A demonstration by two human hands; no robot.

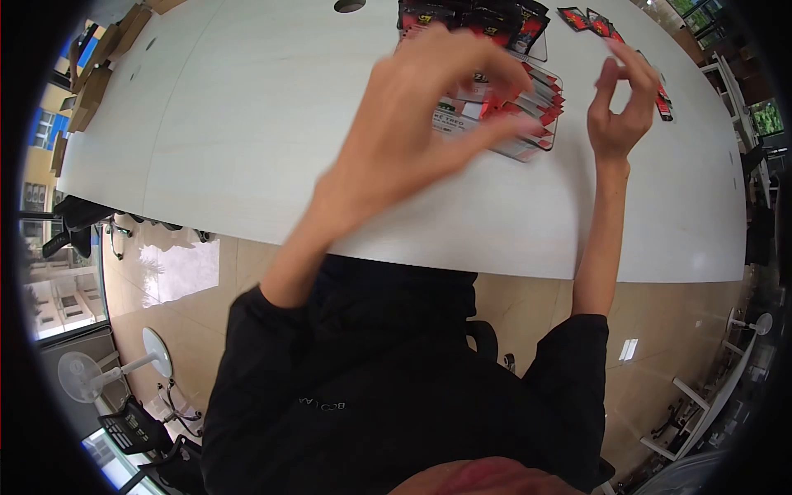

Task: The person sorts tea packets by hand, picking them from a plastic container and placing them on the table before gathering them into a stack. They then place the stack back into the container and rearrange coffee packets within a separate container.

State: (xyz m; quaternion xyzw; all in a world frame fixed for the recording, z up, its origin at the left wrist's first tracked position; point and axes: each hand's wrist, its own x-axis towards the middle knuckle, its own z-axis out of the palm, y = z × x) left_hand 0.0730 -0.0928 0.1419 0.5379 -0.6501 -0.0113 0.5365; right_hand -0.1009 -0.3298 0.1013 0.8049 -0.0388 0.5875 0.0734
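Blurred left hand (421,132) over red/black/white sachet stack (528,103), clear tray.

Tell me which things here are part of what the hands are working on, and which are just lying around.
In hand:
- left hand, blurred, over the tray
- right hand, raised, fingers curled, nothing visibly held
- tray of red and black sachets
- black packets behind it
- loose sachets on the table

Lying about:
- cardboard boxes at the table's far left edge
- fan on the floor
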